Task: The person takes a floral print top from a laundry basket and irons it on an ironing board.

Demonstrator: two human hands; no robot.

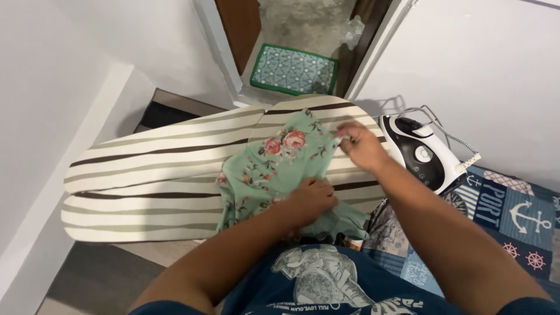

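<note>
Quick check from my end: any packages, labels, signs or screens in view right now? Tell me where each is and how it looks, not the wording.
No packages, signs or screens.
Quilt: right of the board, navy and pale blue patches with white lettering, anchors and red ship wheels.
Shirt print: bottom centre, grey-white animal graphic with small white lettering on dark blue.
Iron dial: on the black-and-white iron at the board's right end, round, white.

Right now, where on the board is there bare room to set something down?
The board's striped left stretch, left of the green garment, is bare. The right end is crowded: garment, left hand, right hand, with the iron just beyond.
</note>
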